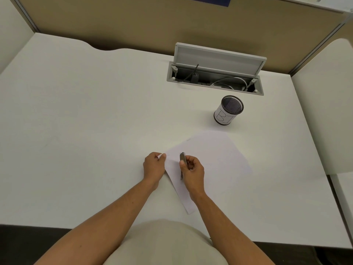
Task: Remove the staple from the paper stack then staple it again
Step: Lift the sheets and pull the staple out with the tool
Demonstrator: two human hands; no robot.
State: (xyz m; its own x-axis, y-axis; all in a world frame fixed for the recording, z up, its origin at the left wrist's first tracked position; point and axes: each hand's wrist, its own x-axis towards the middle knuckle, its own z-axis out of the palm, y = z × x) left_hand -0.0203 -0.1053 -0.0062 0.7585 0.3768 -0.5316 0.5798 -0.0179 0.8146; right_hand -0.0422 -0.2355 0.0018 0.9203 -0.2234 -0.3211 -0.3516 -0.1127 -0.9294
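Note:
A white paper stack (210, 159) lies turned at an angle on the white desk (86, 131). My left hand (154, 167) pinches the stack's near-left corner between thumb and fingers. My right hand (193, 170) is closed around a small silver stapler (182, 159), held upright over the paper just right of that corner. The staple itself is too small to make out.
A mesh pen cup (228, 109) with a paper label stands behind the paper. Farther back, a cable tray (214, 77) set into the desk has its lid raised. Beige partition walls enclose the desk at the back and right.

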